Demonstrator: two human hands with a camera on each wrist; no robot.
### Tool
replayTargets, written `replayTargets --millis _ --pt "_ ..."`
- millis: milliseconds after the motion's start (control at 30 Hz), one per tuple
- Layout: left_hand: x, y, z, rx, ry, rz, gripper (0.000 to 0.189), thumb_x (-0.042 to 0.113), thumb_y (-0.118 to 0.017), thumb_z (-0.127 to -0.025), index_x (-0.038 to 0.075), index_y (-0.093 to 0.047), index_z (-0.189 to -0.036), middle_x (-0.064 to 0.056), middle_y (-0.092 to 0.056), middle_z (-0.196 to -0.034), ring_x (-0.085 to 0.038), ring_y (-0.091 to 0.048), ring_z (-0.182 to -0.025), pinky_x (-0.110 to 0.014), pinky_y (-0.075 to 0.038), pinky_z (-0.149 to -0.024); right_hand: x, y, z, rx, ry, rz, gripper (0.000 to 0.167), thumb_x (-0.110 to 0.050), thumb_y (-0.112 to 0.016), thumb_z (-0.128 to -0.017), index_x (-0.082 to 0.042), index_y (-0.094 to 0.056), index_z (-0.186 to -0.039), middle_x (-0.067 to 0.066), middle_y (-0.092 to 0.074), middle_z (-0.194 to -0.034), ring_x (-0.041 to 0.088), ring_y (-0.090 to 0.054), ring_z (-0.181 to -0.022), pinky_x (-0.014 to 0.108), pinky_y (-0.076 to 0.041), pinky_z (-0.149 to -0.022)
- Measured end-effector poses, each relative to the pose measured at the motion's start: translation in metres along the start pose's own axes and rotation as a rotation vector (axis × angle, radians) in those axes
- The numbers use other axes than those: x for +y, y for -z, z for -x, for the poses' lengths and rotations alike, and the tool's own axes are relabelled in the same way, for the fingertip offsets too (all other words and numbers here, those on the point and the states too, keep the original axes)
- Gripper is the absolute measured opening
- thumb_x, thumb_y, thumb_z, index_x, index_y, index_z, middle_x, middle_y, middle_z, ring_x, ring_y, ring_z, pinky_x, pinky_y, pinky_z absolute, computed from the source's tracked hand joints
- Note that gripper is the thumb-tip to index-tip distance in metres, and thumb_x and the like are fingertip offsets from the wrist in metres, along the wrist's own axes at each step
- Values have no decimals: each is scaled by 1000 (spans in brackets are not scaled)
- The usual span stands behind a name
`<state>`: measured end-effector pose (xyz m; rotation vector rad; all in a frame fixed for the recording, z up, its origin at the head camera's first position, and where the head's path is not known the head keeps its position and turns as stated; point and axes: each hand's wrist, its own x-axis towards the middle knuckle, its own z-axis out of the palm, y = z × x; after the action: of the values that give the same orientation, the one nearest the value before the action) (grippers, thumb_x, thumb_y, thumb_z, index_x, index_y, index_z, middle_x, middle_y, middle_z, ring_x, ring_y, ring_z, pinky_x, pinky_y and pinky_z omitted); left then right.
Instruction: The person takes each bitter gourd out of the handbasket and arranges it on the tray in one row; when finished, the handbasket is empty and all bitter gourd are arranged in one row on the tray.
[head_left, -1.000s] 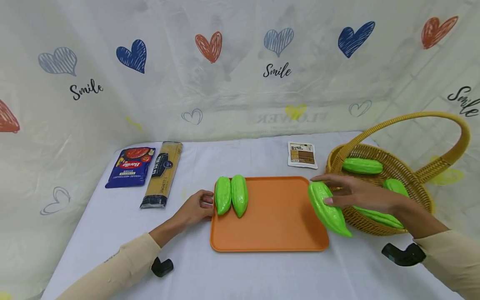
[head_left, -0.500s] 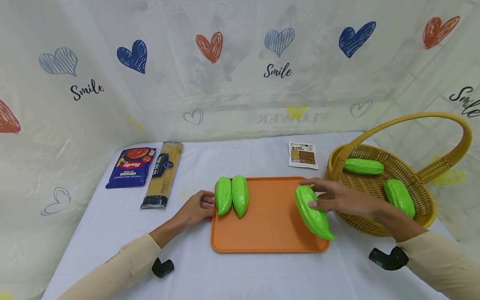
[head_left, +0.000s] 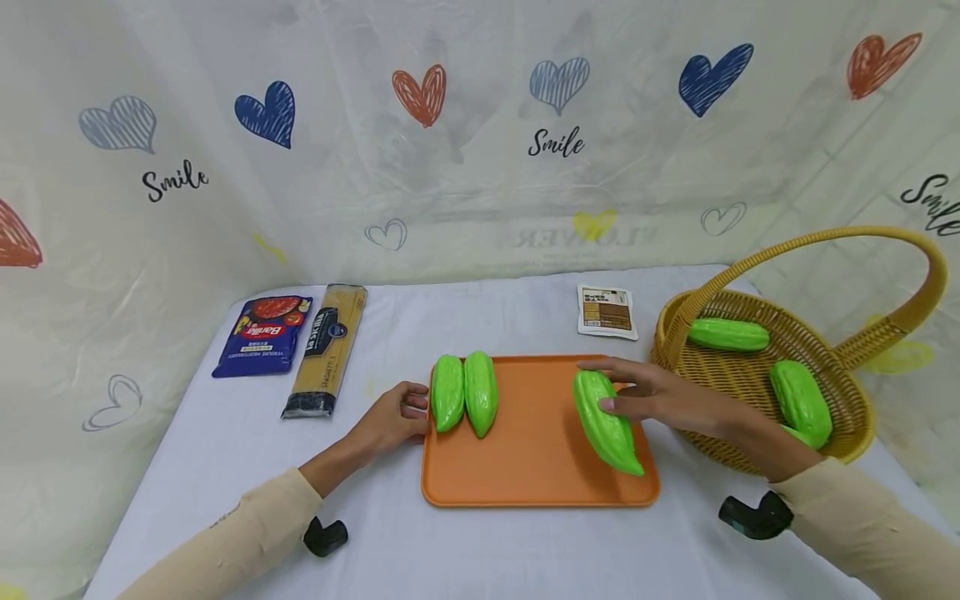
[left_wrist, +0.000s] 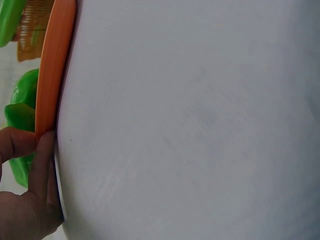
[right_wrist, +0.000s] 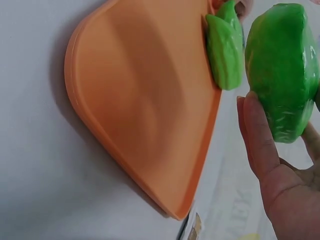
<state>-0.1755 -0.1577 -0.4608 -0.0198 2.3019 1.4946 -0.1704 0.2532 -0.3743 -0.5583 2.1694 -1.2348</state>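
Note:
My right hand (head_left: pixel 648 392) pinches a glossy, ridged green bitter melon (head_left: pixel 606 429) between thumb and fingers, above the right part of an orange tray (head_left: pixel 532 467). In the right wrist view, this bitter melon (right_wrist: pixel 282 70) is off the tray, whose surface shows a shadow. My left hand (head_left: pixel 388 414) grips the tray's left rim; the left wrist view has thumb and fingers pinching the orange edge (left_wrist: pixel 49 80). Two more bitter melons (head_left: pixel 447 393) lie side by side at the tray's left end. Others, such as one bitter melon (head_left: pixel 727 334), lie in a wicker basket (head_left: pixel 851 400).
The basket's tall arched handle (head_left: pixel 825 237) rises at the right, close to my right forearm. Behind the tray lies a small white-and-brown packet (head_left: pixel 607 312). A blue Barilla pouch (head_left: pixel 262 336) and a spaghetti pack (head_left: pixel 326 350) lie at the back left.
My right hand has carried the bitter melon left from the basket's edge to over the tray's right part. My left hand stays at the tray's left rim.

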Motion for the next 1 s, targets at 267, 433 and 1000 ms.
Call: replayTargets --millis 267,433,1000 --pt "0 0 1 2 4 8 60 6 -72 -84 5 -50 -140 -12 -57 -123 -23 -61 -106 -32 -62 -81 0 -4 -9 -12 32 -43 57 -26 -59 -101 -22 -38 -154 17 -52 -136 27 -59 -117 31 -57 -92" --pt "0 1 1 -4 8 16 61 4 -72 -84 4 -49 -140 -14 -56 -123 -24 -62 -106 -32 -62 -80 -1 -8 -12 -12 32 -87 58 -24 -60 -101 -19 -37 -154 19 -51 -133 26 -64 -109 34 -59 -90" --pt "0 -1 -1 10 10 15 61 1 -71 -82 5 -51 -139 -12 -58 -122 -22 -62 -104 -33 -62 -80 -1 -16 -27 49 33 -85 59 -27 -64 -98 -22 -41 -152 19 -49 -141 31 -61 -116 38 -59 -87"
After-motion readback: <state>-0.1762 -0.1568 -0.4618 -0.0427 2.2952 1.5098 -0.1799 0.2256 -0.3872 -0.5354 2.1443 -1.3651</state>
